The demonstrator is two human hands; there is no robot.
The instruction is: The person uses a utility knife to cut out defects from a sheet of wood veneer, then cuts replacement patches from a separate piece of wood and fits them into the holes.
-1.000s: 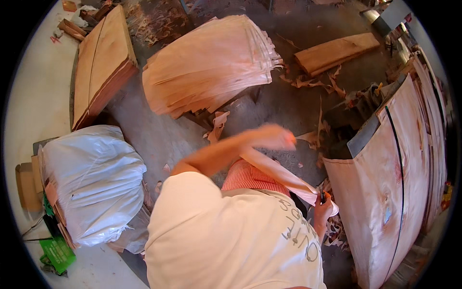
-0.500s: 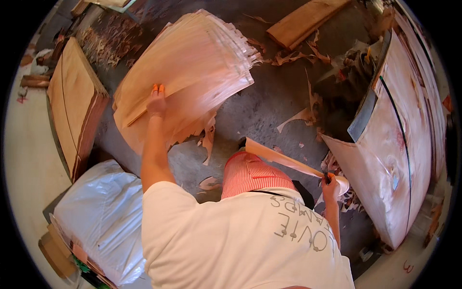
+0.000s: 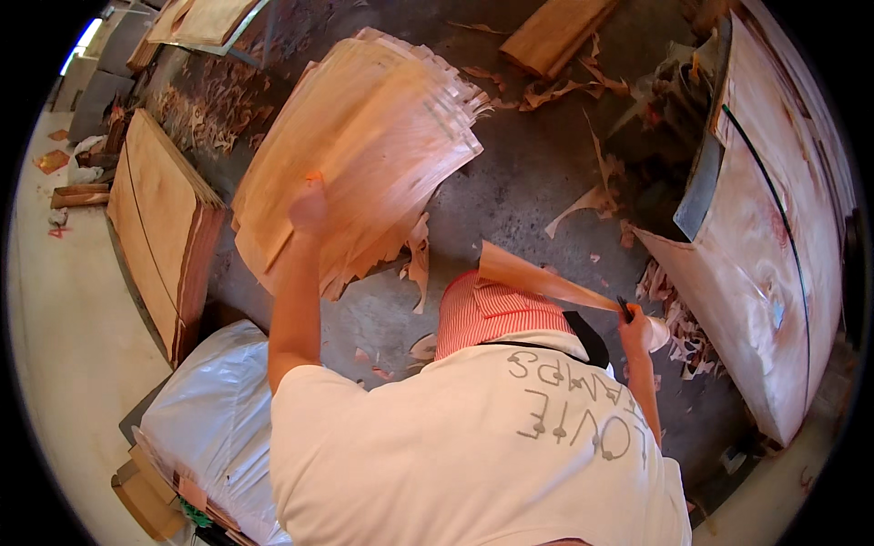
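A fanned pile of thin wood veneer sheets [image 3: 382, 118] lies on the floor ahead of me, its far edge ragged. My left hand [image 3: 309, 209] rests on the sheets near a narrow straight-edged piece. Orange covers show at its fingertips, but blur hides how the fingers are bent. At the right, my right hand [image 3: 639, 333] is closed round a long, curling strip of veneer [image 3: 537, 276]. A short dark tool [image 3: 625, 308] sticks up from the same hand; its kind is unclear. The strip reaches left past my red-and-white striped clothing [image 3: 496, 314].
A strapped veneer stack [image 3: 150, 218] stands at the left, with a white plastic-wrapped bundle [image 3: 214, 400] nearer. A large strapped stack [image 3: 756, 237] leans at the right. Veneer scraps [image 3: 592, 205] litter the dark floor [image 3: 510, 173]. A folded veneer bundle [image 3: 555, 36] lies far off.
The view has shifted slightly, so the stacks sit elsewhere in the picture. My left hand remains on the pile, now more blurred. My right hand still holds the strip and dark tool.
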